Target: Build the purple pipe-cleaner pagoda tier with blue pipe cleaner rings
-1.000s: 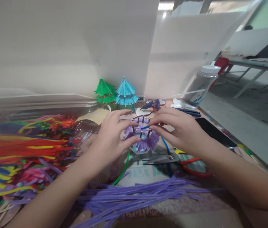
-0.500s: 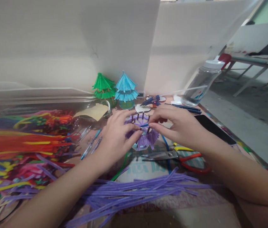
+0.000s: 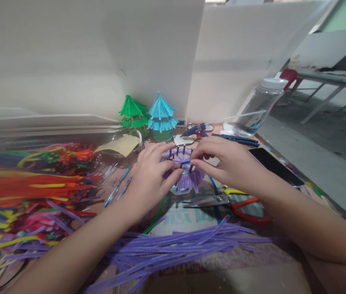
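Table: we see cardboard on its near part
Purple strips: loose pile on the cardboard
Scissors: open, beyond the strips
Purple fringed piece: looks set down, mid-table
Two pens: left of that
Phone: screen up, right side
Glue gun: toward the back
Back row: green tree, blue tree, clear bottle

Seeing scissors between strips and craft, pens off left, phone over right, bottle behind phone, glue gun between bottle and huts.
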Demonstrator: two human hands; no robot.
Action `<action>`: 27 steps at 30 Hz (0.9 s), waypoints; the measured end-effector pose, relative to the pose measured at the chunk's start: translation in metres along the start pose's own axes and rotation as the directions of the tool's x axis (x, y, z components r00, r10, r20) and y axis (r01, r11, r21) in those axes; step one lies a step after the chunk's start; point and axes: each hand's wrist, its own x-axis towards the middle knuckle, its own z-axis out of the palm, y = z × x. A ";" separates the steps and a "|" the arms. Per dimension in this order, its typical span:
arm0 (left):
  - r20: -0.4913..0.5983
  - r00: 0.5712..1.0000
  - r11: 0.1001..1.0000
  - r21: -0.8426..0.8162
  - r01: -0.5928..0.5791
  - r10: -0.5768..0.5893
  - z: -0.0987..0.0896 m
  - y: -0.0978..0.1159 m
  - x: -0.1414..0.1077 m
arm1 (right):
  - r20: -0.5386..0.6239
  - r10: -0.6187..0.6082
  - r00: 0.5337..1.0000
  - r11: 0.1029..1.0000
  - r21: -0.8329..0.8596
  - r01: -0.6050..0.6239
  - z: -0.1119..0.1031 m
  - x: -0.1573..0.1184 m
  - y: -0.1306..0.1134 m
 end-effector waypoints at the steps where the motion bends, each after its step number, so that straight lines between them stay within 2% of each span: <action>1: 0.000 1.000 1.000 0.002 0.000 0.000 0.000 0.000 0.000 | 0.005 0.000 1.000 1.000 -0.005 0.000 0.000 0.000 0.000; 13: 0.012 1.000 1.000 0.013 0.004 -0.004 0.000 0.000 0.000 | 0.019 -0.028 0.999 0.999 -0.027 0.029 0.001 -0.001 0.001; 20: 0.018 1.000 1.000 0.021 -0.001 0.001 -0.002 0.000 0.001 | -0.059 0.054 0.997 0.998 -0.017 -0.055 -0.021 -0.001 0.004; 25: 0.057 0.998 0.999 0.052 -0.006 0.003 -0.009 0.001 0.002 | 0.026 0.087 0.996 0.996 0.008 -0.087 -0.030 -0.001 0.002; 27: 0.034 0.999 0.999 0.048 0.003 -0.005 -0.013 0.001 0.004 | 0.071 0.086 0.994 0.996 0.016 -0.087 -0.028 -0.002 0.001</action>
